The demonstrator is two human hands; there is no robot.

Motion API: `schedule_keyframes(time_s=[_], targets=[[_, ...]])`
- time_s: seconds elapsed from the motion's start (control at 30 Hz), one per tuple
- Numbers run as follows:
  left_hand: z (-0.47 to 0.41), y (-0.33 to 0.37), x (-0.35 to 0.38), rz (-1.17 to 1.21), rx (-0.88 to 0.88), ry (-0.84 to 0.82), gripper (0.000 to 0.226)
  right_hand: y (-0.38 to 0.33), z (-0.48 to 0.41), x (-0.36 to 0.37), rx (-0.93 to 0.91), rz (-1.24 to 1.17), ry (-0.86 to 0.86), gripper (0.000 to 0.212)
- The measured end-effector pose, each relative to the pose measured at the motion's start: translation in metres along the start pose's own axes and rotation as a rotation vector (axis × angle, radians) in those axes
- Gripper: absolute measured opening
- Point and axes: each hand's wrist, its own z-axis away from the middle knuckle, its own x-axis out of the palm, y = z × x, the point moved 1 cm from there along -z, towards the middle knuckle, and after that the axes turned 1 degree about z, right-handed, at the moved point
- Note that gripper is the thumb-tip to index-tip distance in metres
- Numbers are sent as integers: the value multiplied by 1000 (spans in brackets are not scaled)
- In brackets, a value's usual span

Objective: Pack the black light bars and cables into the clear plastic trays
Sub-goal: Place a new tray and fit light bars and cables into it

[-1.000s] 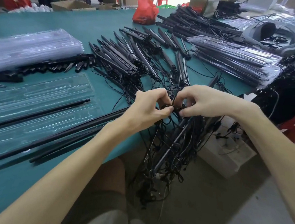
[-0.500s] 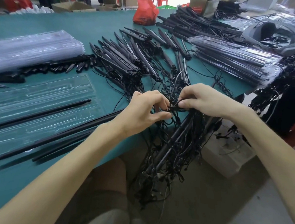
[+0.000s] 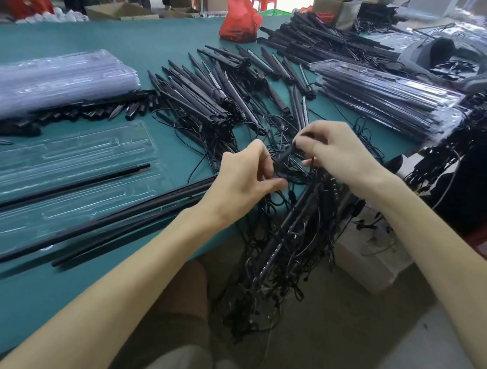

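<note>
My left hand [image 3: 244, 181] and my right hand [image 3: 335, 151] both pinch black cables in a tangled bundle of cables and light bars [image 3: 291, 232] that hangs over the table's front edge. A small black connector [image 3: 284, 158] sits between the two hands. An open clear plastic tray [image 3: 62, 151] lies flat at the left, with one long black light bar [image 3: 59, 187] in it. Two more long bars [image 3: 115, 226] lie slantwise across its near side. A fan of loose black light bars [image 3: 214, 99] covers the table beyond my hands.
A stack of clear trays [image 3: 51, 82] lies at the far left. Packed trays [image 3: 391, 100] are piled at the right. A red plastic bag [image 3: 240, 19] stands at the back, beside more black bars [image 3: 322, 44]. The green table [image 3: 131, 45] ends at my knees; a white box [image 3: 373, 263] sits on the floor.
Both hands have risen and shifted slightly away from me while working the cables. My right hand has lifted a cable end higher, and the hands have drawn a little apart.
</note>
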Motion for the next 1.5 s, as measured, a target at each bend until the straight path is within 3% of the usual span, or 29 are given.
schedule_keyframes(time_s=[0.1, 0.23, 0.4, 0.57, 0.73, 0.87, 1.0, 1.23, 1.33, 1.4, 1.5], targets=[[0, -1, 0, -23, 19, 33, 30, -1, -3, -6, 52, -173, 143, 10], [2, -1, 0, -49, 26, -14, 22, -10, -5, -7, 23, -338, 168, 13], [1, 10, 2, -49, 21, 16, 23, -30, -5, 6, -132, -300, 83, 8], [-9, 22, 4, 91, -159, -112, 27, -36, -2, 16, -156, -343, 49, 12], [-14, 26, 15, -71, -120, -39, 18, -32, 3, 13, -168, -381, 72, 13], [-14, 28, 19, -22, -120, -67, 22, -20, 4, 12, -66, -273, 32, 32], [-12, 26, 13, 162, -83, -109, 24, 3, 5, 10, 20, 76, 61, 66], [-13, 23, 7, 288, -100, 38, 29, 9, 3, 8, -35, 377, -52, 72], [-17, 23, -1, 367, -132, 144, 20, 5, 4, 4, 1, 268, -180, 79], [-21, 24, -11, 413, -151, 179, 14, 4, 8, 4, -40, 214, -242, 69], [-23, 23, -24, 399, -160, 147, 18, 2, 13, 7, -146, 159, -187, 35]])
